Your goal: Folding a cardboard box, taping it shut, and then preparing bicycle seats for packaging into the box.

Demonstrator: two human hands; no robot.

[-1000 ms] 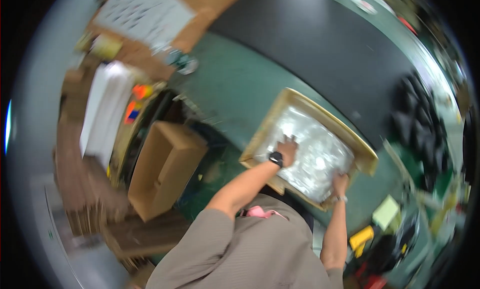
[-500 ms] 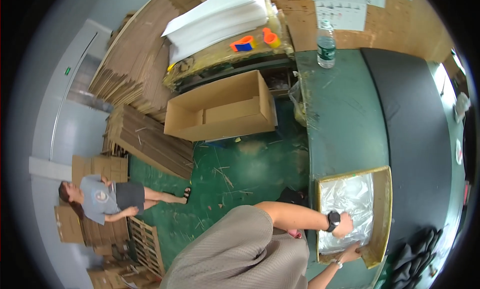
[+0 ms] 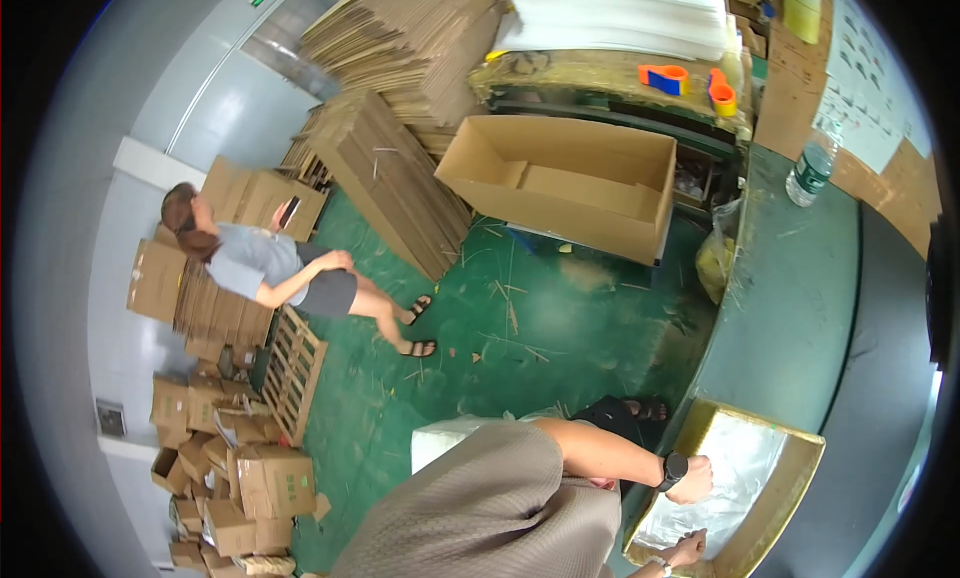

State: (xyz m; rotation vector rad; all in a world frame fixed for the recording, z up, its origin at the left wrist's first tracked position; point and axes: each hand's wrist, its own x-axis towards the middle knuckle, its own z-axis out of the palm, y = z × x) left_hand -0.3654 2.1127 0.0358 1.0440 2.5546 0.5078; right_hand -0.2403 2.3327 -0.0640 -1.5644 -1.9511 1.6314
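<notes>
An open cardboard box (image 3: 797, 490) with yellowish taped edges sits on the green table at the lower right. Clear, wrinkled plastic film (image 3: 745, 463) covers what lies inside it. My left hand (image 3: 691, 480), with a black watch on its wrist, is closed over the film near the box's near side. Lower down, my right hand (image 3: 686, 549) has its fingers bent together at the film; a light band circles that wrist. Whether either hand pinches the film or something under it is too small to make out.
A large open carton (image 3: 560, 193) stands beyond the floor. The green table (image 3: 785, 278) carries a water bottle (image 3: 811, 168). Two tape dispensers (image 3: 665, 79) lie near white sheets (image 3: 620, 18). A person (image 3: 265, 263) stands at left beside a wooden pallet (image 3: 292, 373) and piled cartons (image 3: 275, 483).
My view has swung left, so the box appears lower. My right hand has moved from the box's near corner onto the film. At left, the person has changed stance and faces another way.
</notes>
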